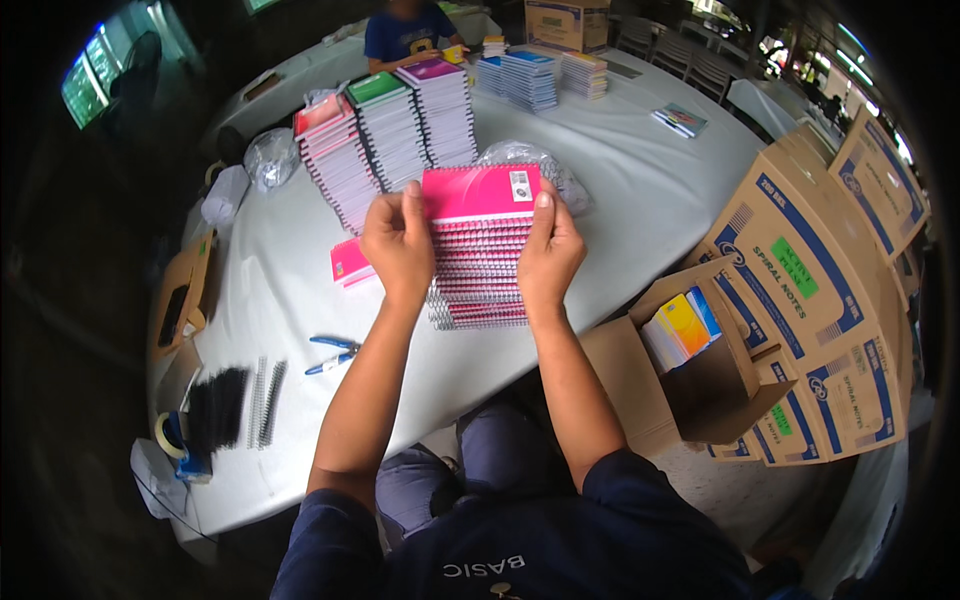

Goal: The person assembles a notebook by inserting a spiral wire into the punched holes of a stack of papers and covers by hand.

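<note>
In front of me rises a stack of pink spiral notebooks (482, 262), their wire bindings layered along the side nearest me. On top lies a pink cover (465, 192) with a white barcode label at its right end. My left hand (398, 243) is closed on the left edge of the notebooks, thumb up along the cover. My right hand (551, 250) grips the opposite edge the same way. How many notebooks the fingers take in is hidden. Left of the stack, a few more pink notebooks (350, 263) lie flat on the table.
Tall piles of red, green and purple notebooks (380, 125) stand beyond my hands. Blue-handled pliers (333, 356), loose wire coils (265, 400) and a tape dispenser (180, 445) lie at left. Cardboard cartons (800, 270) crowd the right. Across the table sits another person (408, 35).
</note>
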The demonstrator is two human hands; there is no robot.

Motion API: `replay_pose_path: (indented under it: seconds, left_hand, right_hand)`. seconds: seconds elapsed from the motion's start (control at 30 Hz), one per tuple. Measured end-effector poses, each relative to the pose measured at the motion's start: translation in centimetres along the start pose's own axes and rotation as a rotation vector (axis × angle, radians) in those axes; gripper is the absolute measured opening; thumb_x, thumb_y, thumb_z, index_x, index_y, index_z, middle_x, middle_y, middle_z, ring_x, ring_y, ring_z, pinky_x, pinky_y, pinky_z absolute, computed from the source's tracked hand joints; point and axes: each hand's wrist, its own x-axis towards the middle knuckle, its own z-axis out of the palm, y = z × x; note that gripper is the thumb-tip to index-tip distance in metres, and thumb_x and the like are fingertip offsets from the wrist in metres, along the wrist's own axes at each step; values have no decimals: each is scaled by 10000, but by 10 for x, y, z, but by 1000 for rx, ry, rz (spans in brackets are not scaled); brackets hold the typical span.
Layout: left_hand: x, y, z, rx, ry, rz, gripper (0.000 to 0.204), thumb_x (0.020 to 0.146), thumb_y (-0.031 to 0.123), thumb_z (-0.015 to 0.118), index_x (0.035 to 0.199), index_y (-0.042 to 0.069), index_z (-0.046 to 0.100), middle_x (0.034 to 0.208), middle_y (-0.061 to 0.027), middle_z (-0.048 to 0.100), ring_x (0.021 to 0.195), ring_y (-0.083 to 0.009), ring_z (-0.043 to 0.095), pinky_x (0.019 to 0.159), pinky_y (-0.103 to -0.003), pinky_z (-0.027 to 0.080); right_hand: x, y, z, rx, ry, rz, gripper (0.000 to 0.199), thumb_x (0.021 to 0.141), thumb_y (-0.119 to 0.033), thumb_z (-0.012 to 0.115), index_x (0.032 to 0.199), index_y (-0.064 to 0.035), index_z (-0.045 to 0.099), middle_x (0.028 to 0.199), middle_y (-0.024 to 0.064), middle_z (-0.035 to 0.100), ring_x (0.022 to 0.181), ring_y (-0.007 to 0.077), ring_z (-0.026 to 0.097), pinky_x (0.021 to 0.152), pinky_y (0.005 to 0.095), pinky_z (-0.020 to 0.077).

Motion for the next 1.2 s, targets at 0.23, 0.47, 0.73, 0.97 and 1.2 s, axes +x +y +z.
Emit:
replay_pose_path:
  seconds: [0.23, 0.47, 0.73, 0.97, 1.2]
  left_hand:
    - [54, -120, -79, 605, -426, -43, 337, 790, 144, 580, 1111, 43, 594, 1086, -166, 618, 950, -338, 596, 864, -385, 465]
    - [-25, -139, -133, 861, -448, 291, 277, 804, 90, 566, 1072, 128, 621, 861, -85, 645, 828, -263, 584, 732, -386, 403]
    - [-136, -27, -219, 629, -690, 316, 440, 778, 303, 674, 1173, 135, 580, 1220, -77, 552, 1107, -250, 510, 907, -407, 347]
    - [-157, -63, -239, 280, -480, -444, 370, 794, 13, 547, 1161, 47, 513, 1109, -153, 567, 1110, -299, 483, 935, -402, 356]
    - [-80, -126, -330, 1462, -180, -276, 243, 789, 283, 655, 961, 111, 668, 947, -73, 619, 951, -275, 564, 806, -418, 391]
  right_hand:
    - [-27, -10, -25, 3, 32, -406, 351, 930, -134, 489, 1224, 55, 512, 1236, 185, 553, 1199, 317, 477, 1013, 409, 342]
    - [-116, 13, -11, 513, -587, 700, 383, 946, -217, 484, 1247, 20, 486, 1178, 148, 574, 1106, 228, 540, 965, 349, 397]
    - [-162, 61, 0, 717, -952, 1174, 320, 904, -114, 534, 1190, 29, 528, 1134, 130, 598, 1044, 187, 573, 918, 344, 466]
    - [-177, 46, 19, 363, -1358, 492, 301, 866, -3, 562, 1165, 5, 595, 1128, 81, 632, 1022, 124, 567, 914, 263, 439]
    - [-184, 58, 18, 323, -1314, 565, 255, 858, -5, 581, 1108, 23, 626, 1070, 83, 656, 981, 111, 577, 887, 245, 448]
